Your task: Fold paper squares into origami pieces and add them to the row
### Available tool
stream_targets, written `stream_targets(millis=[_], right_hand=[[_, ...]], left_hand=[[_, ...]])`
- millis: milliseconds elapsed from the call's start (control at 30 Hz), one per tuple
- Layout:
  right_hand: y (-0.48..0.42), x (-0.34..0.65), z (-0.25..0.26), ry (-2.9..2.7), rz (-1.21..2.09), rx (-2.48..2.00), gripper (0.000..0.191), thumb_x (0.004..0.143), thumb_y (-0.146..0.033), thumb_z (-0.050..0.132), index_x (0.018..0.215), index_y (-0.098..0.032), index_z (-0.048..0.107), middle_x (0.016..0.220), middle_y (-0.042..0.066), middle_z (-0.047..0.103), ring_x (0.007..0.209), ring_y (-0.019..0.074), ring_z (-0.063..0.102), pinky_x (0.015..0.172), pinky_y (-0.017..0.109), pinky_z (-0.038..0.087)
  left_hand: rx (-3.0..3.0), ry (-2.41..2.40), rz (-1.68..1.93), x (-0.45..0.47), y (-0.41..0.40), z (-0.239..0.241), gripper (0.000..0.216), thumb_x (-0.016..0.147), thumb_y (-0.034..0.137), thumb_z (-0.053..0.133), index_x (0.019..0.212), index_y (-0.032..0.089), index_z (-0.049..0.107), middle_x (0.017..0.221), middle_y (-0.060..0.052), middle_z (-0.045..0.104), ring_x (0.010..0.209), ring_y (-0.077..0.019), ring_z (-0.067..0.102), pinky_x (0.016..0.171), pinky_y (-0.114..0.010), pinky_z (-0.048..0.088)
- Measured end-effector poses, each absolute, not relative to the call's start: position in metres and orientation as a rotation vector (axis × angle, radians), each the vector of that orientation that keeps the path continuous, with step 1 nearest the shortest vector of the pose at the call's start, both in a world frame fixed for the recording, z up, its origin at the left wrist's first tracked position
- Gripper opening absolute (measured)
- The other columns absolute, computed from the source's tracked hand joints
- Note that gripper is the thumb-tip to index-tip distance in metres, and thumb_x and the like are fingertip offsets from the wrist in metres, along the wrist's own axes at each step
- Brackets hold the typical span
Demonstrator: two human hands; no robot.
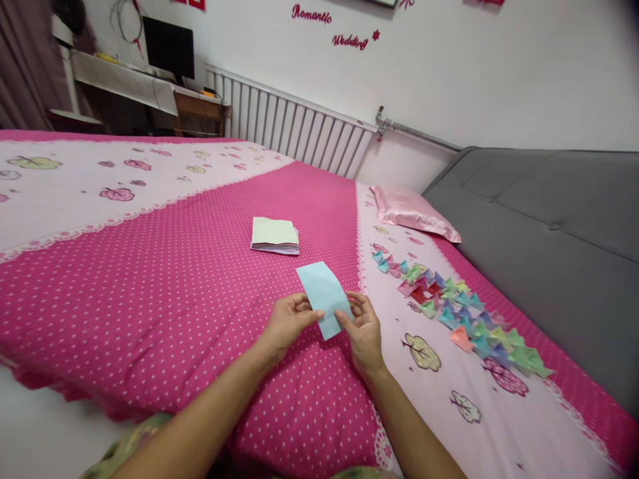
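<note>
A light blue sheet of paper (323, 293) is held up between my two hands, above the bed. My left hand (292, 320) pinches its left edge, thumb on top. On the opposite edge, my right hand (364, 327) grips it with the thumb laid over the near part; the fingers behind are partly hidden. The paper looks slightly curved, and no fold line can be made out. Just beyond it lies a stack of paper sheets (274, 233) with a pale green one on top. Several small folded paper pieces (462, 338) in many colours stand in rows to the right.
The bed has a pink dotted and floral cover (190, 266). A pink pillow (412, 213) lies by the grey headboard (539, 219). Behind the bed are a white radiator (294, 116) and a desk with a monitor (170, 50).
</note>
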State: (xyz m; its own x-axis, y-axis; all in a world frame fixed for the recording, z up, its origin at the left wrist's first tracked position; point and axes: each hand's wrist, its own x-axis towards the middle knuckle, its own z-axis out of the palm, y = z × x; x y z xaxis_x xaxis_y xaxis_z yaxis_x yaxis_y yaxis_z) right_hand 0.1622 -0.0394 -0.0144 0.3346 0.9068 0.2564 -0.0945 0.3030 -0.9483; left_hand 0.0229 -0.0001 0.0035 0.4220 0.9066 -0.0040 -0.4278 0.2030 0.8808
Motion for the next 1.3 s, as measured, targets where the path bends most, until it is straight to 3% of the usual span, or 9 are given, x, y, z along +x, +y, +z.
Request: stream_targets(millis=[267,533,800,967,1167,1300], right_hand=[[-0.043,0.16,-0.012,-1.008,0.959,-0.978,0.048,0.068,-0.028,0.069,0.109,-0.023,0.045,0.091,0.005,0.065,0.077,0.019,0.064,0.064,0.029,0.052],[-0.044,0.161,-0.011,-0.919,1.103,-0.952,0.031,0.073,-0.033,0.063,0.1,-0.021,0.053,0.091,0.004,0.068,0.076,0.0198,0.065,0.064,0.03,0.052],[-0.042,0.164,-0.013,-0.788,1.192,-0.919,0.025,0.07,-0.026,0.068,0.091,-0.019,0.056,0.082,0.003,0.068,0.072,0.0197,0.065,0.067,0.033,0.052],[-0.037,0.167,-0.014,-0.691,1.131,-0.885,0.028,0.068,-0.023,0.069,0.093,-0.021,0.057,0.087,0.0,0.068,0.081,0.0177,0.064,0.074,0.031,0.05],[-0.029,0.174,-0.014,-0.64,1.009,-0.796,0.026,0.067,-0.021,0.07,0.091,-0.025,0.061,0.093,-0.003,0.066,0.087,0.0126,0.06,0.087,0.03,0.043],[-0.03,0.172,-0.013,-0.68,1.043,-0.765,0.02,0.069,-0.021,0.068,0.087,-0.025,0.062,0.092,-0.003,0.067,0.091,0.0129,0.059,0.093,0.033,0.039]], left_hand=[[0.948,0.675,1.091,0.018,0.003,0.004,0.033,0.057,0.024,0.075,0.086,0.012,0.063,0.079,-0.009,0.069,0.073,-0.0181,0.064,0.07,-0.028,0.048],[0.968,0.703,0.961,0.018,-0.001,0.008,0.033,0.056,0.024,0.076,0.084,0.011,0.064,0.067,-0.006,0.067,0.061,-0.0146,0.062,0.064,-0.025,0.046],[1.012,0.692,0.884,0.017,0.0,0.003,0.038,0.055,0.021,0.075,0.091,0.011,0.063,0.072,-0.006,0.067,0.063,-0.0143,0.061,0.064,-0.025,0.046],[1.05,0.683,0.825,0.016,0.002,0.002,0.045,0.056,0.023,0.075,0.097,0.012,0.062,0.08,-0.008,0.066,0.067,-0.0142,0.061,0.065,-0.025,0.046],[1.096,0.951,0.811,0.015,0.003,-0.003,0.041,0.059,0.039,0.072,0.086,0.01,0.06,0.077,-0.01,0.066,0.061,-0.0136,0.061,0.058,-0.024,0.046],[1.01,0.929,0.572,0.014,0.002,-0.002,0.055,0.068,0.062,0.051,0.068,0.008,0.061,0.062,-0.011,0.063,0.052,-0.0159,0.06,0.052,-0.026,0.046]])
